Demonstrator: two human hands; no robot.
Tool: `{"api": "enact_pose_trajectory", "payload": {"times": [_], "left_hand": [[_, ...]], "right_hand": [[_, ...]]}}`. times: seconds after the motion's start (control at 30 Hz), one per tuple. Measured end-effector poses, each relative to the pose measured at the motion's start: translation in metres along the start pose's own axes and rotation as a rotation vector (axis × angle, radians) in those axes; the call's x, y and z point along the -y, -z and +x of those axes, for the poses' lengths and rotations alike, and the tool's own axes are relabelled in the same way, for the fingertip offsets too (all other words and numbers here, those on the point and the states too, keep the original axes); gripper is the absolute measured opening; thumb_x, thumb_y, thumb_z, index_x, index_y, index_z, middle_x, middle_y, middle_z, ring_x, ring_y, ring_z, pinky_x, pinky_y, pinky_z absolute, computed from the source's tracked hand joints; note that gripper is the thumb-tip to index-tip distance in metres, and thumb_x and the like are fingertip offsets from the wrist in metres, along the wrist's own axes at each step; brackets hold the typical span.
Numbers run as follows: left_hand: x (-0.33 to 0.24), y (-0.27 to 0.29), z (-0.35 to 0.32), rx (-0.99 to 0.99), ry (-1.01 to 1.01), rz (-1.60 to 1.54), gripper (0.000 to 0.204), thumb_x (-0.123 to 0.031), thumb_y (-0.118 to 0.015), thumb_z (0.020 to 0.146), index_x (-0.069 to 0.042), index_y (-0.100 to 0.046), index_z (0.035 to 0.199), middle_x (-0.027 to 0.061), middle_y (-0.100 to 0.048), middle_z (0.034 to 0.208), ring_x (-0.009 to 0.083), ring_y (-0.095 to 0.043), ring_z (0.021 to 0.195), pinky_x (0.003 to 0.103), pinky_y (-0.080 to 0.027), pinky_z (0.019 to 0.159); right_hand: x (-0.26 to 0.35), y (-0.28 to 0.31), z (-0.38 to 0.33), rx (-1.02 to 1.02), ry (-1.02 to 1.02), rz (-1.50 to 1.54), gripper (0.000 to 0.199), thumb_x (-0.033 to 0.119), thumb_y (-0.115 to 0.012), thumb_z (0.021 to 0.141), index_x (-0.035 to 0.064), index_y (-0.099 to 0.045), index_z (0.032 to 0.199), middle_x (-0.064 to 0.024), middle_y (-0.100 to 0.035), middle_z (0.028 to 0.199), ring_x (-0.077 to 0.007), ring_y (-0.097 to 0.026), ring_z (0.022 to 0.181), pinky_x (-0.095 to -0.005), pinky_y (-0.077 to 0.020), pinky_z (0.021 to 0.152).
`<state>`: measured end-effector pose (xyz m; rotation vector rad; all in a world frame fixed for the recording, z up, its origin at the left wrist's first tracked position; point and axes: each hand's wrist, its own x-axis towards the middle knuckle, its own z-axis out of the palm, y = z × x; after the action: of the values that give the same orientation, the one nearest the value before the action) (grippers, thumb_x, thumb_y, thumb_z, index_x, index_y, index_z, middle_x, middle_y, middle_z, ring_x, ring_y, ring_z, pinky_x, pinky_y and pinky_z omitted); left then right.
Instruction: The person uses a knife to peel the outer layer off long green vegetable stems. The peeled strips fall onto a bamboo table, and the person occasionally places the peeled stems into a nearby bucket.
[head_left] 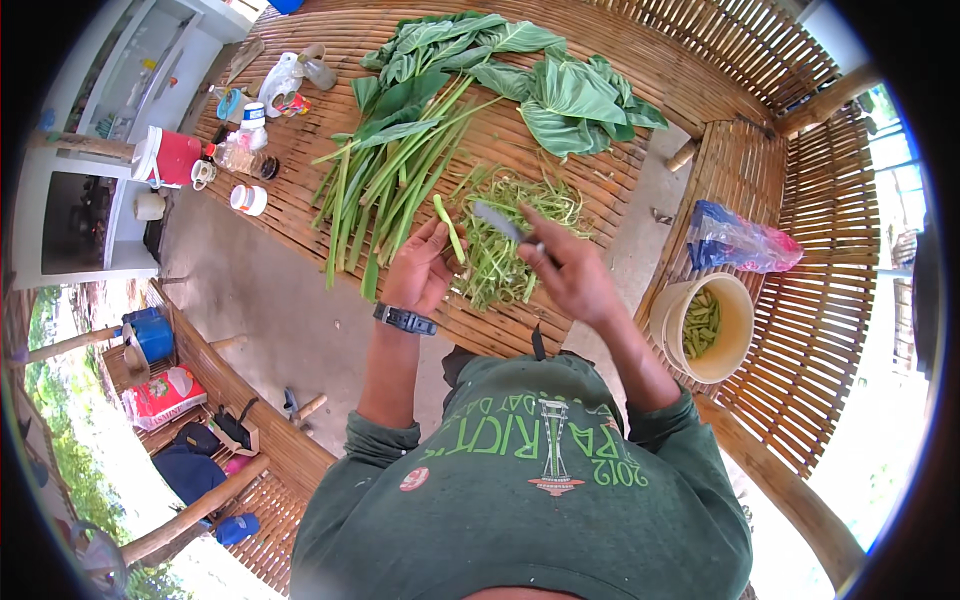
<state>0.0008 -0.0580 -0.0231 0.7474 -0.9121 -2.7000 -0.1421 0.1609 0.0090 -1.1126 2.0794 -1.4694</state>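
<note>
Between the fingers of my left hand a short pale-green stalk piece stands nearly upright. My right hand grips a knife, its grey blade pointing up and left toward the stalk, a small gap apart. Under and beyond the knife lies a heap of thin green peelings on the bamboo table. Left of the heap rests a bundle of long green stalks. Their big broad leaves spread across the table's far side. A dark watch sits on my left wrist.
At the table's left stand a red-and-white cooler jug, a bottle of brown liquid, and a white jar. On the right bamboo bench, a pale bucket holds cut green pieces beside a blue-and-red plastic bag. A bench runs along the left.
</note>
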Motion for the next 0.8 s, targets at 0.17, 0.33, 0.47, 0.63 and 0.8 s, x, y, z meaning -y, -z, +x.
{"api": "enact_pose_trajectory", "payload": {"times": [0.17,0.33,0.47,0.63,0.8], "left_hand": [[0.006,-0.003,0.004,-0.012,-0.016,-0.042,0.030,-0.015,-0.058,0.108,-0.003,-0.061,0.136,0.0084,-0.072,0.111,0.0183,-0.071,0.098,0.032,-0.059,0.085],[0.009,-0.008,0.003,-0.022,-0.013,-0.072,0.030,-0.014,-0.059,0.108,-0.002,-0.062,0.135,0.0085,-0.074,0.108,0.0180,-0.072,0.097,0.032,-0.060,0.086],[0.008,-0.009,0.003,0.004,-0.012,-0.064,0.030,-0.013,-0.058,0.108,-0.002,-0.062,0.136,0.0084,-0.074,0.108,0.0176,-0.072,0.097,0.031,-0.060,0.086],[0.007,-0.008,0.001,0.070,-0.016,-0.050,0.040,-0.012,-0.054,0.110,-0.001,-0.053,0.148,0.0083,-0.069,0.111,0.0172,-0.067,0.098,0.032,-0.056,0.089],[-0.005,-0.018,-0.006,0.205,0.097,-0.010,0.044,-0.008,-0.059,0.106,-0.004,-0.053,0.150,0.0060,-0.071,0.107,0.0166,-0.069,0.095,0.032,-0.057,0.084]], "right_hand": [[0.023,-0.017,-0.009,0.168,0.128,-0.054,0.060,0.023,-0.067,0.101,0.0138,-0.048,0.157,-0.0117,-0.069,0.098,-0.0318,-0.069,0.081,-0.0421,-0.0556,0.070],[0.024,-0.023,-0.009,0.176,0.177,-0.034,0.058,0.026,-0.066,0.101,0.0145,-0.049,0.156,-0.0131,-0.065,0.094,-0.0367,-0.066,0.076,-0.0468,-0.0531,0.065],[0.026,-0.022,-0.009,0.186,0.143,-0.033,0.054,0.025,-0.065,0.102,0.0136,-0.052,0.153,-0.0141,-0.065,0.093,-0.0374,-0.067,0.078,-0.0465,-0.0537,0.067],[0.016,-0.024,-0.006,0.194,0.050,0.187,0.044,0.028,-0.065,0.104,0.0093,-0.064,0.144,-0.0132,-0.069,0.095,-0.0284,-0.069,0.082,-0.0399,-0.0548,0.075],[0.003,0.004,0.006,0.007,-0.397,0.458,0.044,0.030,-0.063,0.108,0.0046,-0.064,0.144,-0.0003,-0.066,0.094,-0.0103,-0.060,0.085,-0.0326,-0.0521,0.076]]}}
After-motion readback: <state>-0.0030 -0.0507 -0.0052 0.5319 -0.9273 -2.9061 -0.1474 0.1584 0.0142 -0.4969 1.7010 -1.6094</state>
